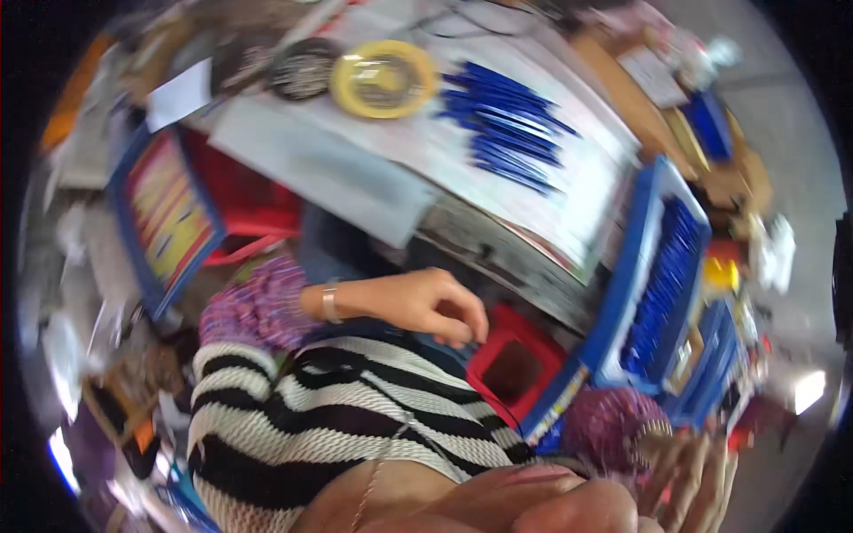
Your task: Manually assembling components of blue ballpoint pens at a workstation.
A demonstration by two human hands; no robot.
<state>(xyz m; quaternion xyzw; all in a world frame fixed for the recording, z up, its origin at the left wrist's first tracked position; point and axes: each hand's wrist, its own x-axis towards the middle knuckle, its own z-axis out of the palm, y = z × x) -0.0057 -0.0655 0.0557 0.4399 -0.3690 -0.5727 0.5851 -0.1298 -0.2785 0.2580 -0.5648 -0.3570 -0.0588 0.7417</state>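
In front of my striped top, my left hand (435, 306) is held in the air with its fingers curled in. Anything inside them is hidden. A metal-looking band (331, 303) circles that wrist. At the lower right, my right hand (689, 475) is raised close to my head, blurred, its fingers stretched out and nothing visible in them. Slender blue pen-like sticks (511, 124) lie in a loose pile on the white-covered table (426, 147), away from both hands. More of them fill a blue tray (607, 342) at the table's right.
A yellow bowl (346, 98) and a dark round dish (293, 84) with small parts stand at the table's far left. A grey-white sheet (311, 160) overhangs its near edge. Red plastic stools (551, 346) are below; cardboard (622, 98) and blue bins (711, 373) crowd the right.
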